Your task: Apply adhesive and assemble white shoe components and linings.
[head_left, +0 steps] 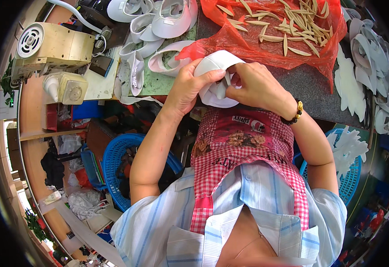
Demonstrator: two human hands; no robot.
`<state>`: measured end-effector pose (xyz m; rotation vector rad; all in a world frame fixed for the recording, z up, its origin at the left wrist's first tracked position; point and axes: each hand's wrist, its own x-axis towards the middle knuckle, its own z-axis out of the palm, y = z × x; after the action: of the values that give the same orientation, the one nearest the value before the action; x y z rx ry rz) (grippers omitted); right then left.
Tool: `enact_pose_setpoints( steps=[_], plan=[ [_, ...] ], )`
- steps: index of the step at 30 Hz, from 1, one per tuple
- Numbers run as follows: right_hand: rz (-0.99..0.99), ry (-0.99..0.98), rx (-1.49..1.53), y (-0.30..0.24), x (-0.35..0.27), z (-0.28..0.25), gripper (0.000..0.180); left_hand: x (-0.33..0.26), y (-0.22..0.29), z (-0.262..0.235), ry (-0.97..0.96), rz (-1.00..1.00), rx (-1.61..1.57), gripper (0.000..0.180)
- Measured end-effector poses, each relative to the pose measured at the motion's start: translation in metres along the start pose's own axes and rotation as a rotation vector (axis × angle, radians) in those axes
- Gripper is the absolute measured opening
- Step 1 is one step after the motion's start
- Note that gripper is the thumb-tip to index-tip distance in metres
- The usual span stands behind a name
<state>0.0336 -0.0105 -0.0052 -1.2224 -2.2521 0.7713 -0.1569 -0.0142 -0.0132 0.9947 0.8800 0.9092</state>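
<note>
A white shoe upper (215, 101) is held up at the front edge of the table, above my apron. My left hand (191, 85) is closed on its left side, thumb on the outer face. The fingers of my right hand (257, 84) are bent into its opening and pinch the white material at the right; the fingertips are partly hidden. Just behind my left hand lies another white upper (158, 62) on a green mat. A red plastic bag (216, 39) spreads behind both hands, bearing several cream leaf-shaped pieces (272, 38).
More white uppers (171, 20) pile up at the back left. A beige machine (65, 42) and a squat bottle (67, 88) stand at far left. White cut pieces (350, 84) and stacked grey-white parts (372, 58) lie at right. Blue baskets (111, 171) (350, 180) flank me below the table.
</note>
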Motion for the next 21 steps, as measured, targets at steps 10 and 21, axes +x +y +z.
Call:
enact_pose_setpoints(
  steps=[10, 21],
  plan=[
    [0.288, 0.227, 0.364, 0.028, -0.035, 0.011, 0.021, 0.008, -0.004, -0.036, 0.019, -0.157, -0.385, 0.043],
    [0.157, 0.069, -0.009, 0.014, 0.003, -0.001, 0.021, -0.028, -0.024, 0.010, 0.094, 0.544, 1.225, 0.053]
  ],
)
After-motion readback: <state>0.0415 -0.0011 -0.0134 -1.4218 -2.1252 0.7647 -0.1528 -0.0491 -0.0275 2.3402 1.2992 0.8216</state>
